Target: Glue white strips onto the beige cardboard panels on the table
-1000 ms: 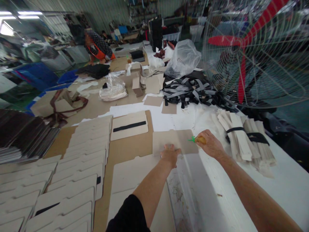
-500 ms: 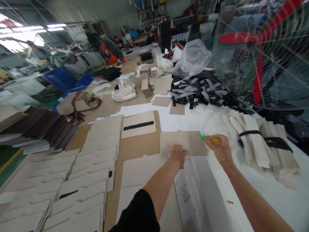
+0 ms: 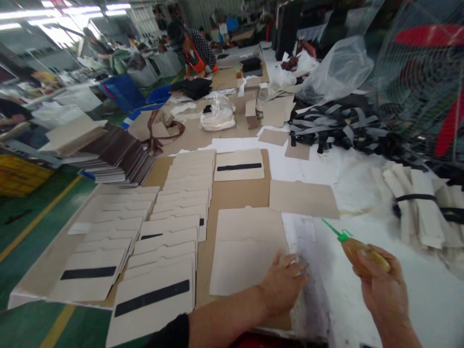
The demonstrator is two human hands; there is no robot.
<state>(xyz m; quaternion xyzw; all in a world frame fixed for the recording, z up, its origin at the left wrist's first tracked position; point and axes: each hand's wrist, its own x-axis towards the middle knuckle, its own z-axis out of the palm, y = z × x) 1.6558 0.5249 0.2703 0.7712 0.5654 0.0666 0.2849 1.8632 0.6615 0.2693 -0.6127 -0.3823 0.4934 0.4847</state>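
Note:
In my right hand is a squeeze bottle of amber liquid, its green nozzle pointing up and left. The nozzle tip is just below a plain beige panel lying flat, apart from it. My left hand is low over the right edge of overlapping beige notched panels, beside a stained whitish strip. Its fingers are bent and apart, and I make out nothing held in them; the palm side is hidden.
Rows of overlapping beige panels, some with black strips, cover the left side. Dark brown boards are stacked beyond them. Banded beige bundles, black-and-grey straps and a fan are at right. A person bends over the far table.
My left hand has left the plain panel and come down toward me. My right hand has drawn the bottle back, down and right, off that panel. The view has shifted.

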